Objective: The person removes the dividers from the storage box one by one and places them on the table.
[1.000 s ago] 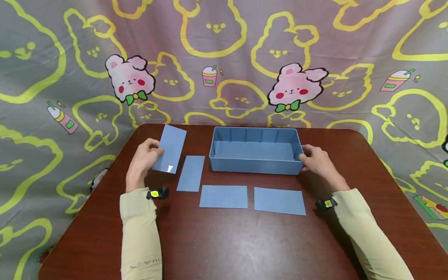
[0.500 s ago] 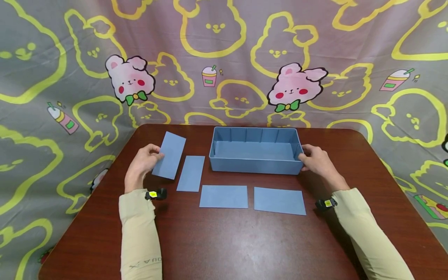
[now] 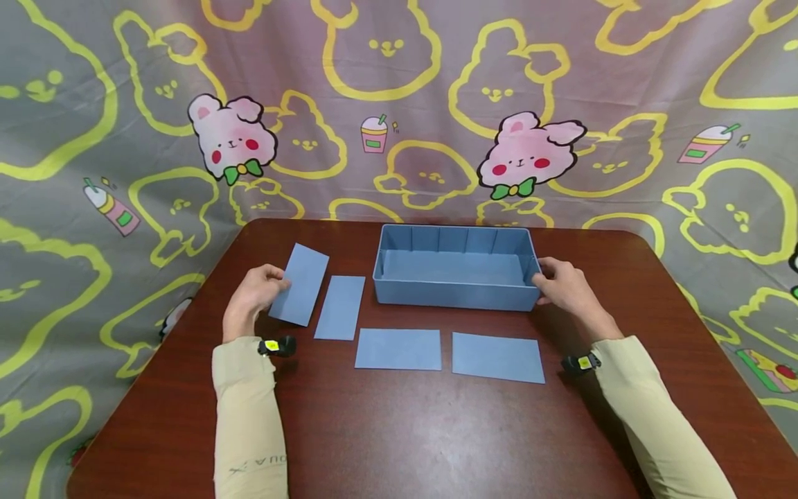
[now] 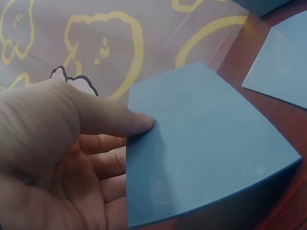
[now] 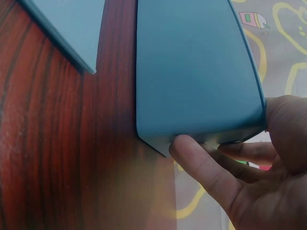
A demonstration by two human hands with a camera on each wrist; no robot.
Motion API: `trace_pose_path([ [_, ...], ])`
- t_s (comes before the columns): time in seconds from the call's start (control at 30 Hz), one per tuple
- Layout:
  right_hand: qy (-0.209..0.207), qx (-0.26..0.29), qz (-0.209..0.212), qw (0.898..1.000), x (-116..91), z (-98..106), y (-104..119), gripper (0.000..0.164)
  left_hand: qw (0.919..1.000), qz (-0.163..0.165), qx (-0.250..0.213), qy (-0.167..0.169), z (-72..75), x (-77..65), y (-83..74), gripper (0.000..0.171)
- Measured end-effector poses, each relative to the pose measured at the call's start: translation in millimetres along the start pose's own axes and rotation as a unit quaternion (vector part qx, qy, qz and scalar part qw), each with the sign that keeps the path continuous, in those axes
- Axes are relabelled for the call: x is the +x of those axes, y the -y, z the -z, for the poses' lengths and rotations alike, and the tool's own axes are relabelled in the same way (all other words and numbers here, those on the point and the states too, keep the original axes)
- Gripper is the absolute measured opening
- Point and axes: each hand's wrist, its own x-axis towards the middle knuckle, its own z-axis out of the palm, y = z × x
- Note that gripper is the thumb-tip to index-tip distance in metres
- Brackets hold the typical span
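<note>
- Lower now than a second ago: the blue panel (image 3: 299, 284) in my left hand (image 3: 252, 298) has tipped down from raised to almost flat on the table (image 3: 399, 430), left of the blue box (image 3: 455, 276).
- Box first: stiff moulded plastic, probably light; my right hand (image 3: 564, 287) grips its right end, thumb (image 5: 201, 165) against the wall, fingers curled around the corner.
- Panel: thin, slightly bowed, likely slippery; thumb (image 4: 110, 120) on top, fingers beneath, pinching its left edge. That edge is where I'd hold it.

Blue divider panel (image 3: 300, 284), blue tray (image 3: 455, 270)
</note>
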Motion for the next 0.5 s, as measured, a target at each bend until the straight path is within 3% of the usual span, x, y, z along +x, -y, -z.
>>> trace_pose_path([
  [0.5, -0.005, 0.0, 0.0, 1.0, -0.4, -1.2, -0.8, 0.054, 0.999, 0.02, 0.04, 0.001, 2.2, 1.0, 8.5, 0.037],
])
